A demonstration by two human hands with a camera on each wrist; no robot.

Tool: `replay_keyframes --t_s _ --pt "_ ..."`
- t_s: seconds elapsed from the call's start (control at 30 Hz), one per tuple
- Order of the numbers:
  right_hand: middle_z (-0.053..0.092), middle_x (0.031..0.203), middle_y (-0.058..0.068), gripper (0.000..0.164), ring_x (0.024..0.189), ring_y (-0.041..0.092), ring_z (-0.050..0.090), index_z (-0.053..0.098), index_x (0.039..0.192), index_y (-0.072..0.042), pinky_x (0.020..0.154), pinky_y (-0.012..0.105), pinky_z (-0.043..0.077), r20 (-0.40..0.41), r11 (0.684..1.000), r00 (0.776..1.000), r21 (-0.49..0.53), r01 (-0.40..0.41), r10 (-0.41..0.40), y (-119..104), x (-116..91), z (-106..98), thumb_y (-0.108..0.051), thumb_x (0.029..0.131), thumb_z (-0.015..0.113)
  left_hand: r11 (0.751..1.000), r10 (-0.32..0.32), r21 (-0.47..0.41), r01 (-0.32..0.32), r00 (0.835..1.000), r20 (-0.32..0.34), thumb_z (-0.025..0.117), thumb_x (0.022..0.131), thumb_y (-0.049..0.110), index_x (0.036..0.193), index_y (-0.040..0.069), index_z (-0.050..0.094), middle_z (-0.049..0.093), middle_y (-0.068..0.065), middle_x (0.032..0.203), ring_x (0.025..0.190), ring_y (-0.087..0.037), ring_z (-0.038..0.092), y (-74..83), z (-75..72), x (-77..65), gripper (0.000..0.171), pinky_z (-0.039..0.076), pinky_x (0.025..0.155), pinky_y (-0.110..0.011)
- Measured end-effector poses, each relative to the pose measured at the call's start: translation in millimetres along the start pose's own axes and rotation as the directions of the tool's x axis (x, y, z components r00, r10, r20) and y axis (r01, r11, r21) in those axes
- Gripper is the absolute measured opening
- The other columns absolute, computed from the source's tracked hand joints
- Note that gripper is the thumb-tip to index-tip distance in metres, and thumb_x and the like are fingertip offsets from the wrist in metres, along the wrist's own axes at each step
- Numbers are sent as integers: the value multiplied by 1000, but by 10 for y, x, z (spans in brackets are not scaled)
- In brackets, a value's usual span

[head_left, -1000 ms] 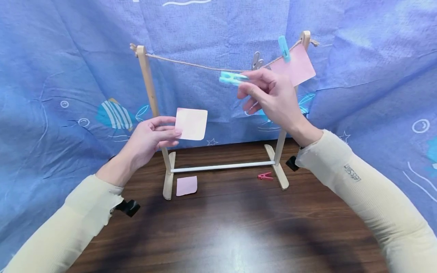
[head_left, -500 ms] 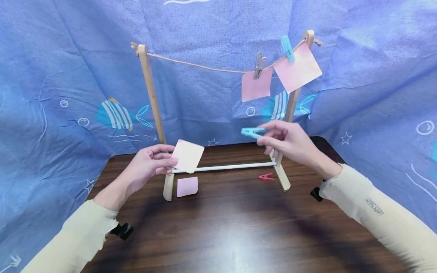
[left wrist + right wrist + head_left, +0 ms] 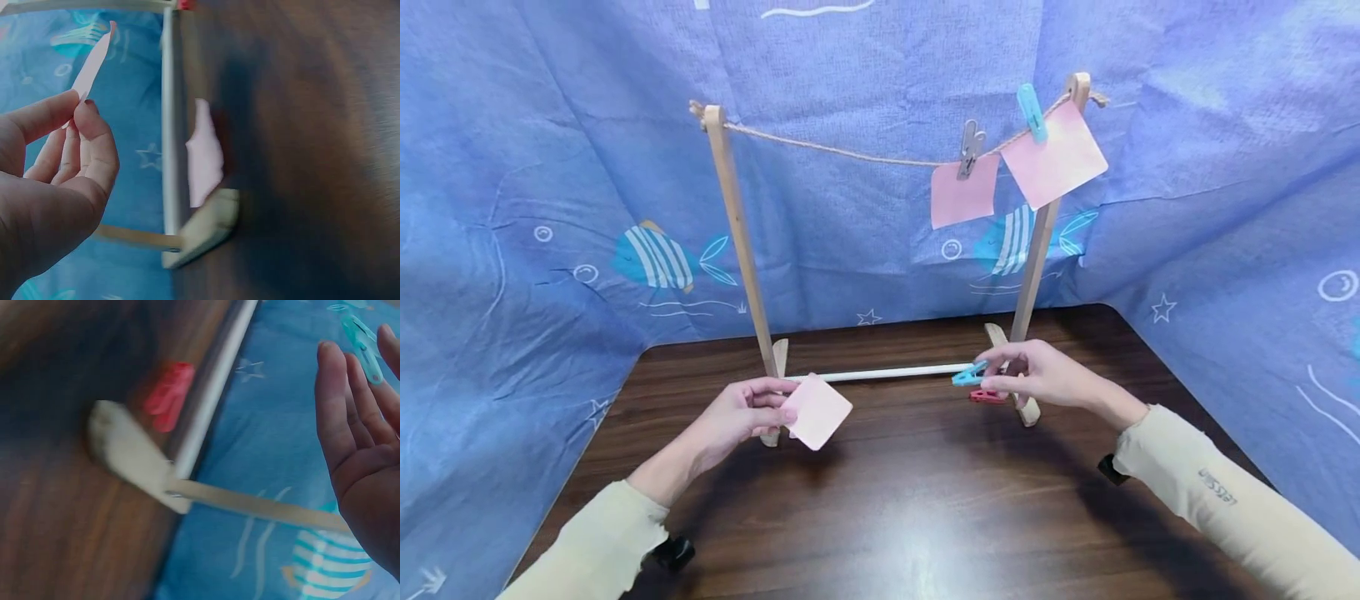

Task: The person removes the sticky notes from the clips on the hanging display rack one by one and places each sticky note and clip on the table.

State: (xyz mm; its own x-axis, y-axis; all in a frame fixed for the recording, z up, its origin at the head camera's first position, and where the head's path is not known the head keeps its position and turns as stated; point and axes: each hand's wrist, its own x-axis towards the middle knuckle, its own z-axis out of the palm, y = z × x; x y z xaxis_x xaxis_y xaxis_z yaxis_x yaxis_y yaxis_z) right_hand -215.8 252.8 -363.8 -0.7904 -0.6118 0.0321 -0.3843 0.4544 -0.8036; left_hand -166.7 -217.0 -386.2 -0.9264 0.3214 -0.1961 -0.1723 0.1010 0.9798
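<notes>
My left hand (image 3: 747,421) pinches a square pink paper note (image 3: 820,412) between thumb and fingers, low over the table. A second pink note (image 3: 205,156) lies on the table by the rack's left foot; the held note mostly covers it in the head view. Between the thumb and fingers of my right hand (image 3: 1045,375) is a light blue clothespin (image 3: 967,375), beside the rack's right foot. Just below it a red clothespin (image 3: 985,397) lies on the table, also visible in the right wrist view as a blurred red clothespin (image 3: 169,397).
A wooden rack with a left post (image 3: 741,242) carries a rope (image 3: 850,153). On its right part hang one pink note (image 3: 962,200) under a metal clip (image 3: 970,152) and another pink note (image 3: 1063,162) under a blue clothespin (image 3: 1032,114). A white crossbar (image 3: 887,372) joins the feet.
Both hands have come down from near the rope. My right hand brought the blue clothespin down beside the red one; my left lowered its note, now tilted, over the note on the table.
</notes>
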Motion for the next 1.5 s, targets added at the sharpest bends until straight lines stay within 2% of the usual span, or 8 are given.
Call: replay_keyframes --t_s 0.23,0.37,0.53,0.73,0.87,1.17,1.33,1.5 --pt "70 95 23 44 72 39 68 59 133 1 54 47 60 95 994 992 64 -85 78 338 -80 114 -23 98 71 999 -41 -6 41 999 28 74 88 -4 139 -12 50 70 -8 103 86 -14 69 -346 -5 31 57 60 75 -30" --pt "72 92 21 42 73 36 69 60 132 0 54 43 61 107 992 990 73 -99 91 500 -115 170 -21 98 71 997 -77 -12 78 997 20 74 88 -4 140 -11 49 67 -9 104 84 -14 68 -450 -41 36 57 60 75 -29" --pt "71 85 17 45 68 29 70 58 134 3 50 43 60 122 988 985 78 -134 124 629 -176 225 -19 97 72 995 -95 11 94 994 47 72 89 -2 140 -11 50 68 -10 107 87 -15 68 -527 -97 38 56 60 75 -29" --pt "70 88 14 47 61 27 69 57 134 3 45 43 58 136 982 979 89 -167 154 731 -220 244 -22 98 71 992 -119 44 114 986 115 67 92 0 141 -10 48 68 -9 114 92 -17 66 -583 -140 27 54 59 77 -31" --pt "71 88 11 47 60 26 69 57 135 0 43 42 57 141 979 974 77 -189 176 781 -245 230 -25 98 70 991 -132 29 130 982 138 63 94 0 142 -11 45 68 -11 116 93 -17 66 -592 -141 -4 52 59 77 -31" --pt "69 74 11 42 55 28 68 59 133 -7 43 43 57 174 958 944 22 -288 280 761 -289 184 -28 98 70 991 -132 42 126 976 175 58 94 -4 142 -13 45 67 -17 122 95 -18 67 -527 -160 -23 50 60 76 -31" --pt "69 73 12 42 54 29 67 59 133 -8 43 44 57 185 950 935 24 -312 302 761 -285 187 -28 98 71 990 -137 44 131 971 194 52 99 -3 143 -12 44 66 -18 126 99 -20 67 -504 -188 -26 46 60 78 -32" --pt "68 72 11 44 52 27 67 58 134 -7 43 42 57 200 944 927 19 -329 319 765 -283 187 -29 98 71 989 -147 45 140 962 230 53 98 -3 147 -10 41 64 -21 130 103 -20 67 -488 -228 -40 51 59 80 -33"
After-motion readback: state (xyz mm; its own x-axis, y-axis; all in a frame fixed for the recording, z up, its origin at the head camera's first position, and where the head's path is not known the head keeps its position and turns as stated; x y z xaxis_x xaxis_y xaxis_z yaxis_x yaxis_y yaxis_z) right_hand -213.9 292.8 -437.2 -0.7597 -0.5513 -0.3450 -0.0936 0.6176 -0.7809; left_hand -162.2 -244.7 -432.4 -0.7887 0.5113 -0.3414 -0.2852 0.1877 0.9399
